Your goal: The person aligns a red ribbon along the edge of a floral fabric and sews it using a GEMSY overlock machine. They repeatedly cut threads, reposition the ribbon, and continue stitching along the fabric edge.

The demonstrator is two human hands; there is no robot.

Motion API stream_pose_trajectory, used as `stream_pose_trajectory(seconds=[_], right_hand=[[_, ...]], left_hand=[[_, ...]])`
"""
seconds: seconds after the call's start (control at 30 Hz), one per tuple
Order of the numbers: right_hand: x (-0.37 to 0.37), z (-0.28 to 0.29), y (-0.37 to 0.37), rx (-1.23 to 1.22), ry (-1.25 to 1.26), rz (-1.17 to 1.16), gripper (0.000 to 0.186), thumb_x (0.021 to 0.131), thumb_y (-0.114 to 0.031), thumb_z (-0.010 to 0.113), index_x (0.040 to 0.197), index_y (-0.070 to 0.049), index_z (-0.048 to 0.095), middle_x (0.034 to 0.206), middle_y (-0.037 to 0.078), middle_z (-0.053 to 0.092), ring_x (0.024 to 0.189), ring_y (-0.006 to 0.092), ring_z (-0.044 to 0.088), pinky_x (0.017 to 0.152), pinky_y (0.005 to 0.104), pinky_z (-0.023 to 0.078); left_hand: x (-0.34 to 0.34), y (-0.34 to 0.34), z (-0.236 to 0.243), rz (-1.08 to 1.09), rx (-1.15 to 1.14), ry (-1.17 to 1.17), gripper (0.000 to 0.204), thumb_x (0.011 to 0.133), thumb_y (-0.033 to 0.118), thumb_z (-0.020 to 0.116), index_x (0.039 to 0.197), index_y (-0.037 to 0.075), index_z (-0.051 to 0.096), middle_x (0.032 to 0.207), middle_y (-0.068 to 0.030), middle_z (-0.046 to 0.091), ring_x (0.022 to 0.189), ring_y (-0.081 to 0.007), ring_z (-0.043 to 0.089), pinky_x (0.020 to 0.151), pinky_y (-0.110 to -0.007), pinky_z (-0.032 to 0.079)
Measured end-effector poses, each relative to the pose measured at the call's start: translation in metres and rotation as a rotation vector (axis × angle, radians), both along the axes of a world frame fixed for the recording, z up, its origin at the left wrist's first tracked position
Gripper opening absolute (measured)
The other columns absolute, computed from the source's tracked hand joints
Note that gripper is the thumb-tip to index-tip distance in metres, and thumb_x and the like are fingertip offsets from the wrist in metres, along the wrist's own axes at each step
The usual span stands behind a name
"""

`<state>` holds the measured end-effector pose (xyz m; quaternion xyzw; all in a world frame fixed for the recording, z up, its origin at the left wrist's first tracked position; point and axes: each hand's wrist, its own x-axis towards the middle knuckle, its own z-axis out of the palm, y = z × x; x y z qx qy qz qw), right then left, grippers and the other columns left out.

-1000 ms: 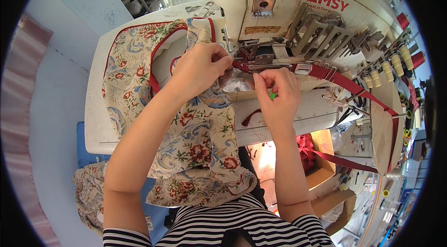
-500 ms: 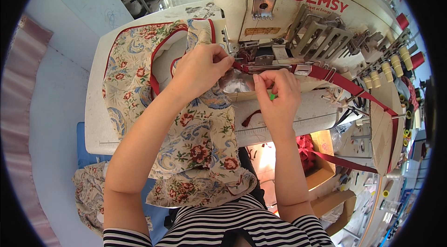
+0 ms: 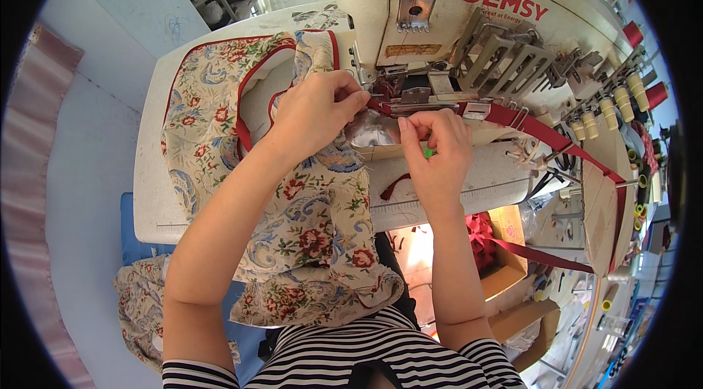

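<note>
My left hand (image 3: 316,112) is pinched at the edge of a floral tapestry fabric (image 3: 300,220), close to the needle area of a sewing machine (image 3: 421,48). Red binding trims the fabric's outer edge and its curved opening; the cloth hangs over the table edge into my lap. My right hand (image 3: 444,151) is closed, thumb and forefinger together beside the machine's metal binding guide (image 3: 421,106). A bit of a green thing (image 3: 429,152) peeks out between its fingers; the rest is hidden. Red binding tape (image 3: 545,138) runs into the guide from the right.
The white machine table (image 3: 157,191) carries a ruler strip along its front. A short red tape scrap (image 3: 395,186) lies on it. Thread cones (image 3: 622,105) stand at right. Below, a cardboard box (image 3: 510,261) holds red tape. More floral fabric (image 3: 139,308) lies lower left.
</note>
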<state>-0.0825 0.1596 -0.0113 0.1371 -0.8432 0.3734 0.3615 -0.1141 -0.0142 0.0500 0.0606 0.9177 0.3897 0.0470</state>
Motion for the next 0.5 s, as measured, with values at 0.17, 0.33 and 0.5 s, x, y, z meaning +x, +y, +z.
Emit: stream_pose_trajectory(seconds=[0.17, 0.33, 0.5], right_hand=[[0.0000, 0.0001, -0.0001, 0.005, 0.002, 0.002, 0.015, 0.074, -0.011, 0.070, 0.072, -0.012, 0.055, 0.065, -0.004, 0.050, 0.060, 0.0149, 0.046, 0.062, 0.0311, 0.033], [-0.0006, -0.0007, 0.0006, 0.002, 0.005, 0.005, 0.016, 0.073, -0.011, 0.070, 0.072, -0.012, 0.055, 0.065, -0.004, 0.050, 0.061, 0.0153, 0.047, 0.062, 0.0313, 0.033], [-0.0005, -0.0004, 0.0005, 0.002, 0.001, 0.006, 0.015, 0.073, -0.011, 0.070, 0.072, -0.012, 0.055, 0.065, -0.004, 0.050, 0.061, 0.0152, 0.047, 0.062, 0.0313, 0.033]], left_hand=[[-0.0001, 0.0003, 0.0002, 0.007, -0.013, -0.014, 0.029, 0.086, 0.026, 0.062, 0.091, -0.002, 0.066, 0.068, -0.0047, 0.063, 0.063, -0.0113, 0.058, 0.062, -0.028, 0.045], [0.0001, 0.0006, 0.0004, 0.014, -0.005, -0.018, 0.028, 0.086, 0.027, 0.062, 0.092, -0.001, 0.067, 0.067, -0.0041, 0.063, 0.063, -0.0109, 0.057, 0.062, -0.027, 0.045], [0.0011, 0.0006, 0.0001, 0.011, -0.004, -0.012, 0.028, 0.086, 0.027, 0.062, 0.092, 0.000, 0.067, 0.068, -0.0038, 0.063, 0.063, -0.0106, 0.057, 0.062, -0.028, 0.045]])
